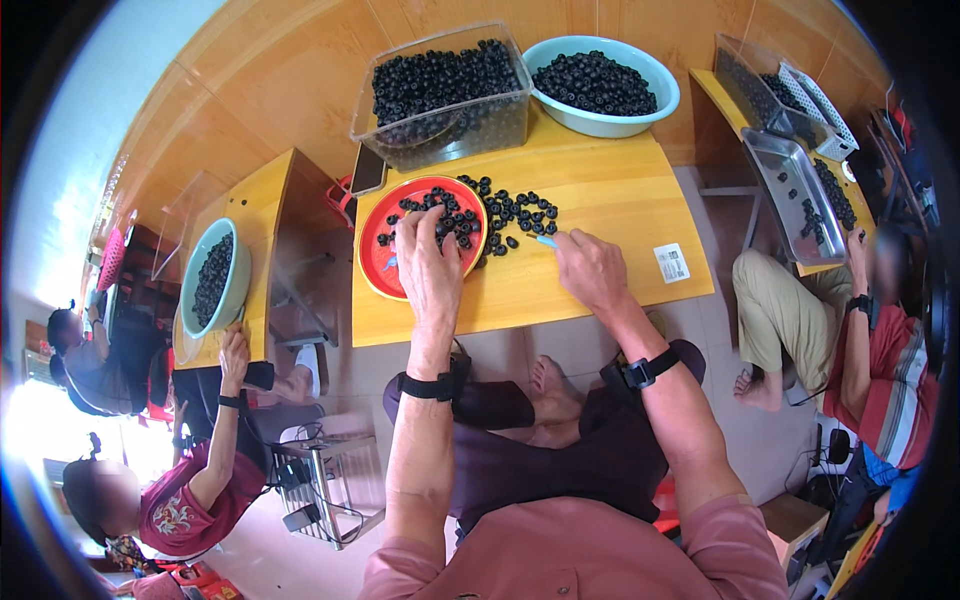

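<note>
On the yellow table, a round red tray (375,262) with a yellow rim holds small round black pieces (455,217), some with a ring-like hole. My left hand (428,265) reaches over the tray, fingers bent and apart, fingertips among the pieces; whether they touch one is hidden. My right hand (592,268) is closed around a thin tool with a light blue part (545,241) poking out to the left. Its tip is close to loose black pieces (525,213) lying on the table beside the tray. The rest of the tool is hidden in my fingers.
Behind the tray stand a clear plastic bin (450,150) and a light blue basin (640,115), both full of black pieces. A dark phone-like slab (369,170) and a white label (671,263) lie on the table (610,180). People work at side tables left and right.
</note>
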Demonstrator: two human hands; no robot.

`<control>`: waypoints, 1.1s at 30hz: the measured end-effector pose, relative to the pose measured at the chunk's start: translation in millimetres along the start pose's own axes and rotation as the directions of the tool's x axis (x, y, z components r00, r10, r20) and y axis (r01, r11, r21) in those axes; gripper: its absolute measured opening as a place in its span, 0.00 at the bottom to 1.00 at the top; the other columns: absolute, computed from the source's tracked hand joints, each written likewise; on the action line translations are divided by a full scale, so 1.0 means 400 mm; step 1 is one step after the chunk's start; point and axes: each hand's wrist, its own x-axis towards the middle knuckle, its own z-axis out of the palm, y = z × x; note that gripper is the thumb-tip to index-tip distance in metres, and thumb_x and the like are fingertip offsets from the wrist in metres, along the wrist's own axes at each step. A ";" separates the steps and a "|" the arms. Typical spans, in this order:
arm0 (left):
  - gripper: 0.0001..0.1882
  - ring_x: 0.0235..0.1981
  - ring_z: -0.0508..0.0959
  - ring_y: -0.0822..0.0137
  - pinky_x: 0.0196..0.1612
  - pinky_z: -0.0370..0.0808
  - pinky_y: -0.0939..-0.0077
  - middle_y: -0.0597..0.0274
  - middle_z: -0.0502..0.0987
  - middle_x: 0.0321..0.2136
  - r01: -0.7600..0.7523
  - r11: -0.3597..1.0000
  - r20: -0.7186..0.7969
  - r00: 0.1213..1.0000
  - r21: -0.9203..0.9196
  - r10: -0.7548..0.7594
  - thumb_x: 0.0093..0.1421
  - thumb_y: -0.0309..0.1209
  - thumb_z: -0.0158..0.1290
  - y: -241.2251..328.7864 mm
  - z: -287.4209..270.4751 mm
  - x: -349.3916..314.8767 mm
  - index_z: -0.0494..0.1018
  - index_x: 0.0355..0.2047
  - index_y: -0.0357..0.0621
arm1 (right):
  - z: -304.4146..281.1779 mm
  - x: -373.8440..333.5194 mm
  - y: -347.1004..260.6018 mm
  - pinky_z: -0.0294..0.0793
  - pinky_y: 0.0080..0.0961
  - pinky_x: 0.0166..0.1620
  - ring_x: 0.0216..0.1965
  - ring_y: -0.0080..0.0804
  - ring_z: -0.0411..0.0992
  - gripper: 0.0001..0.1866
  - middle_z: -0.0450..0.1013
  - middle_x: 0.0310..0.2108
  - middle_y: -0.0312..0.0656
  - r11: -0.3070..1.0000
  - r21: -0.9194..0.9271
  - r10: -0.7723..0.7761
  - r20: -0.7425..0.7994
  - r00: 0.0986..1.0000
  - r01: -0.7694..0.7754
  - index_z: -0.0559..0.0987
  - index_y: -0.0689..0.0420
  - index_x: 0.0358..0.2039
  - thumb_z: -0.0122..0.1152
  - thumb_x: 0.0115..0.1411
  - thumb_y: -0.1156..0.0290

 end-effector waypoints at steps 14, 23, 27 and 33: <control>0.15 0.43 0.79 0.54 0.47 0.76 0.60 0.56 0.80 0.42 -0.324 0.946 0.372 0.879 0.006 0.299 0.58 0.23 0.56 0.034 0.071 -0.128 0.79 0.46 0.44 | 0.003 -0.002 -0.005 0.81 0.40 0.30 0.29 0.42 0.80 0.04 0.76 0.26 0.43 1.000 0.017 0.026 0.008 1.000 -0.026 0.81 0.58 0.35 0.62 0.60 0.74; 0.12 0.42 0.79 0.48 0.46 0.78 0.57 0.49 0.78 0.38 -0.161 0.977 0.372 0.906 -0.138 0.201 0.58 0.20 0.60 0.050 0.074 -0.133 0.79 0.44 0.38 | 0.004 -0.002 -0.002 0.80 0.40 0.30 0.28 0.43 0.80 0.04 0.76 0.25 0.44 1.000 0.020 0.021 0.022 1.000 -0.022 0.81 0.59 0.35 0.62 0.60 0.75; 0.11 0.37 0.81 0.52 0.41 0.79 0.62 0.49 0.78 0.38 0.070 0.975 0.383 0.924 -0.212 0.017 0.58 0.21 0.63 0.046 0.083 -0.134 0.81 0.42 0.36 | 0.001 -0.001 -0.005 0.80 0.40 0.30 0.28 0.43 0.80 0.03 0.76 0.26 0.44 1.000 0.020 0.016 0.008 1.000 -0.017 0.80 0.59 0.35 0.62 0.60 0.74; 0.11 0.32 0.82 0.63 0.39 0.80 0.68 0.53 0.81 0.42 0.291 0.881 0.384 0.913 -0.372 -0.139 0.58 0.23 0.64 0.048 0.104 -0.142 0.83 0.42 0.37 | -0.001 0.001 -0.006 0.80 0.41 0.31 0.30 0.44 0.80 0.05 0.76 0.27 0.45 1.000 0.017 0.026 0.037 0.999 -0.026 0.81 0.59 0.36 0.61 0.61 0.73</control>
